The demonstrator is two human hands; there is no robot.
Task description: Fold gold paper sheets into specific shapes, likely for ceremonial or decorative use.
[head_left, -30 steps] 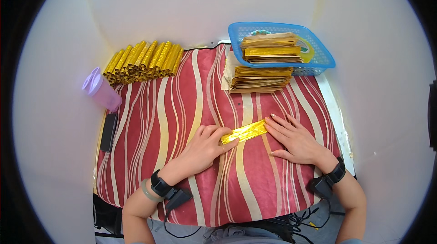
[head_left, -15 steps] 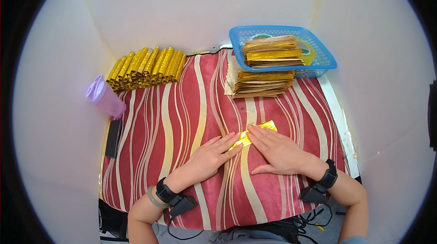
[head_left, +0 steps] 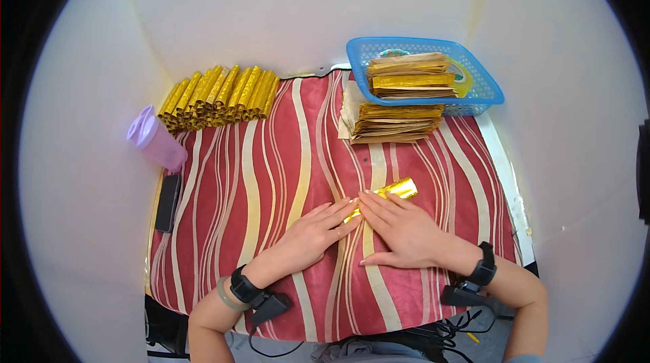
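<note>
A shiny gold foil paper, curled into a roll at its right end, lies slanted on the striped cloth in front of me. My right hand rests flat across its middle with the fingers stretched and the thumb out to the side. The fingertips of my left hand lie on the lower left end of the foil, fingers straight. Both index fingers nearly meet over it, and they hide much of the paper between its two ends.
Gold paper rolls are piled at the back left. A lilac lidded cup and a black phone stand and lie at the left edge. At the back right, a blue basket holds paper stacks; another paper stack lies before it.
My right hand has slid slightly left and down over the foil. The foil's right end now looks rounded and rolled where it looked flatter before. My left hand stays nearly in place.
</note>
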